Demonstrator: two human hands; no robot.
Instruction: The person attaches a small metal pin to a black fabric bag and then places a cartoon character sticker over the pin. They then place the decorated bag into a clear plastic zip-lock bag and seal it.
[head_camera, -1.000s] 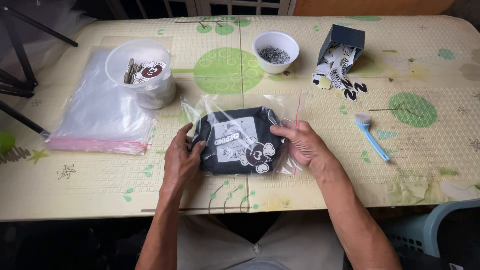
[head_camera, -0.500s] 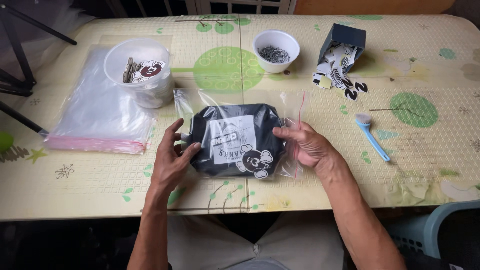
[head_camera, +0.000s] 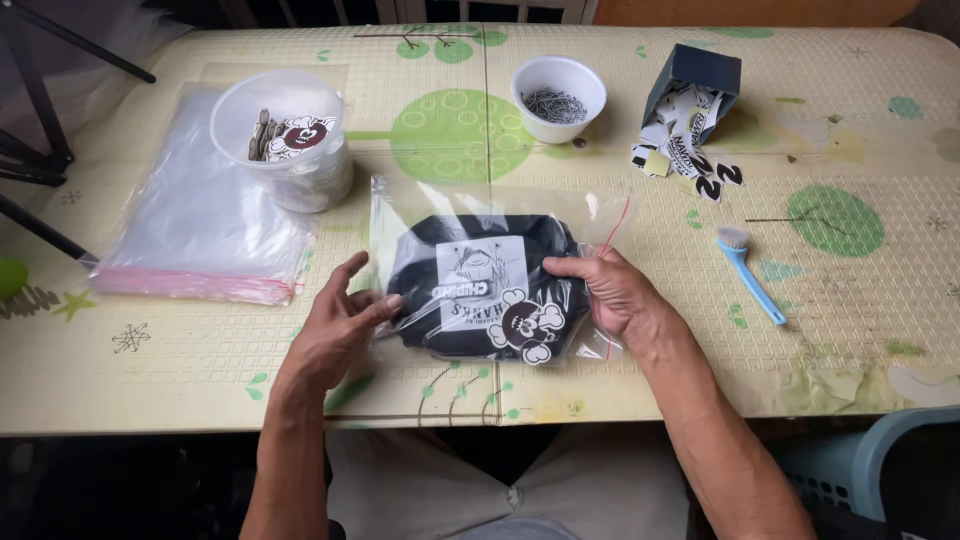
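Two hands, left hand (head_camera: 335, 320) flat, right hand (head_camera: 610, 292) gripping bagged black garment (head_camera: 480, 290), yellow patterned table (head_camera: 650, 380)

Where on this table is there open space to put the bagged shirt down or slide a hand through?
Bare mat lies at the near left, in front of the stack of clear bags, and at the far right beyond the blue brush. It is crowded around the tub of stickers, the white bowl of pins and the tipped dark box.

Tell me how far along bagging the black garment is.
Done: the folded black garment lies inside the clear zip bag. In hand: the left hand presses its left edge and the right hand grips the red-strip end. Left: whether the strip is sealed isn't visible.
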